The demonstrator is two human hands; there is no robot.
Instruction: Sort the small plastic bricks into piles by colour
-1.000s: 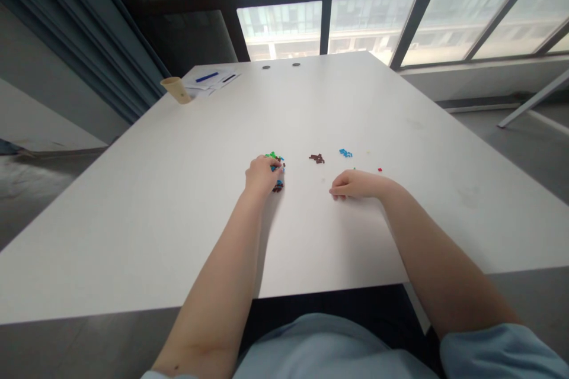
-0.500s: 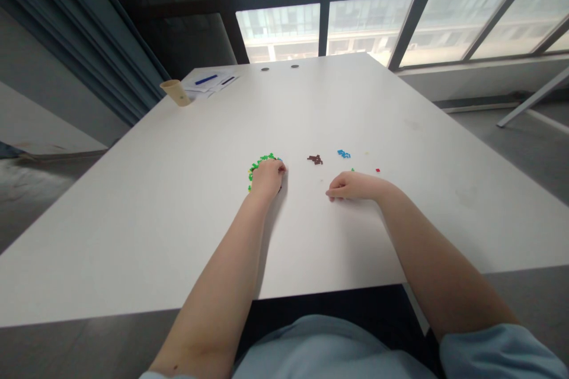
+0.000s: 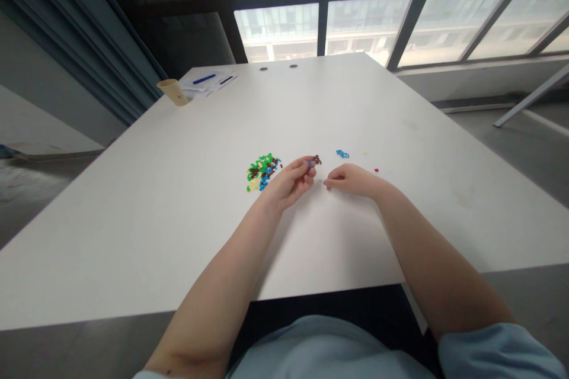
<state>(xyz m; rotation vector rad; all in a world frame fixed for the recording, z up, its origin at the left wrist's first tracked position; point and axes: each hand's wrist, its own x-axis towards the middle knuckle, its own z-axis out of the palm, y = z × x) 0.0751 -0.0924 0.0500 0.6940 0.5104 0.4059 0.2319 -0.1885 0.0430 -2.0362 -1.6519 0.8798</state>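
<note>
Where the broad, smooth white table (image 3: 178, 201) spreads out in front, two bare arms cross its near edge and converge at mid-table. Left arm (image 3: 222, 275) runs forward and inward; right arm (image 3: 435, 254) slants in, bent at the wrist. Left hand (image 3: 291, 182) rolled, part of the palm showing, outer fingers loosely curled. Right hand (image 3: 353, 180) back-up, fingers tucked under — cannot tell whether it pinches anything. Loose heap of small green, brown, blue and cream pieces (image 3: 262, 170) just beyond the left wrist. Dark-brown cluster (image 3: 317, 160) by the left fingertips; bright-blue cluster (image 3: 342, 154) farther right. Single flat red piece (image 3: 376, 170) beyond the right wrist. Tiny blue piece (image 3: 310, 164) — gripped between left thumb and forefinger.
</note>
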